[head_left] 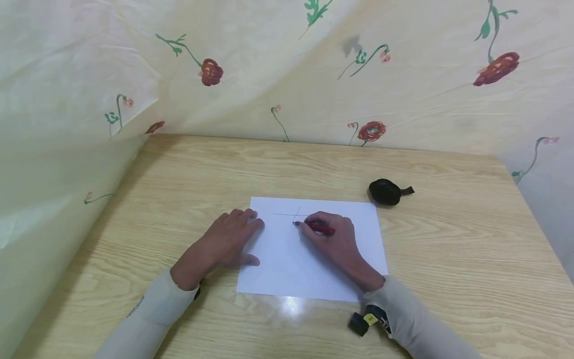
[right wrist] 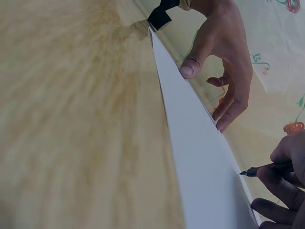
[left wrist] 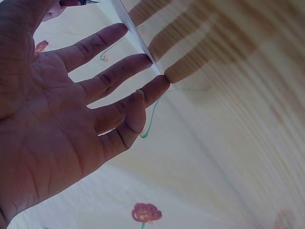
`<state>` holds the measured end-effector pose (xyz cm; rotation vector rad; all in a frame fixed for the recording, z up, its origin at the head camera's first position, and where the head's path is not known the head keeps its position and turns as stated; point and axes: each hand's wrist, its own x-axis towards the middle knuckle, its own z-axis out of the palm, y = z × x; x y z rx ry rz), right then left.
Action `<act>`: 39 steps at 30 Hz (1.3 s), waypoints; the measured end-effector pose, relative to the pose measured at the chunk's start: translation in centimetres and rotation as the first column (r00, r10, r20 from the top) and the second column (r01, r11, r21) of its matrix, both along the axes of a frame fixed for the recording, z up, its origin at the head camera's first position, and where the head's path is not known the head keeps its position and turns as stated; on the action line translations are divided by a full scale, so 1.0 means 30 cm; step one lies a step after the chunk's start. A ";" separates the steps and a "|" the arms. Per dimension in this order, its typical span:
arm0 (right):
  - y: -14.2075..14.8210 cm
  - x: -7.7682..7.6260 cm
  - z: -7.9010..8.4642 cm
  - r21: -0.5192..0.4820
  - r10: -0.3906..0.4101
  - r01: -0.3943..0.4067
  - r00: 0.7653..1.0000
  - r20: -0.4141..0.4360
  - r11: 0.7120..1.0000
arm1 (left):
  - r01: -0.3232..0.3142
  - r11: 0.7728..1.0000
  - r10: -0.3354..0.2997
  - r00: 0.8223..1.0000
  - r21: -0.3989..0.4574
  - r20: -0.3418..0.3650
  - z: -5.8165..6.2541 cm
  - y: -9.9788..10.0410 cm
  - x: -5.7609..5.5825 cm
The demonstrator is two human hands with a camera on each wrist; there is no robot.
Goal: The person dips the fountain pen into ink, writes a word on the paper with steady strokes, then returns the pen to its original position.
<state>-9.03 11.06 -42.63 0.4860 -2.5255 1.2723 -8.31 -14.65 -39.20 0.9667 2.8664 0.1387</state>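
A white sheet of paper lies on the wooden table, with a thin horizontal line and a short slanted line crossing near its top. In my right hand a dark red pen is pinched between thumb and fingers, its tip at the lower end of the slanted line. My left hand rests at the sheet's left edge, fingers extended and thumb on the paper. The left wrist view shows the palm side of that hand, fingertips at the paper's edge. In the right wrist view the pen tip meets the sheet.
A black rounded object with a short tab sits on the table just beyond the paper's upper right corner. Floral cloth hangs behind and to the left of the wooden table. A small black device is strapped at the right wrist.
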 end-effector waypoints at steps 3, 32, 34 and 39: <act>-0.001 0.003 0.000 0.001 -0.002 0.002 1.000 0.002 1.000 | -0.002 1.000 0.002 1.000 -0.004 0.004 -0.001 0.001 -0.002; -0.017 0.036 -0.009 0.052 0.046 -0.043 0.998 -0.045 0.998 | -0.012 1.000 0.012 1.000 -0.023 0.000 -0.005 0.006 -0.004; -0.017 0.037 -0.012 0.058 0.047 -0.044 0.998 -0.049 0.997 | -0.017 1.000 0.017 1.000 -0.019 0.009 -0.004 0.006 -0.003; -0.018 0.040 -0.010 0.061 0.044 -0.041 0.998 -0.046 0.997 | -0.021 1.000 0.022 1.000 -0.014 0.018 -0.004 0.007 -0.002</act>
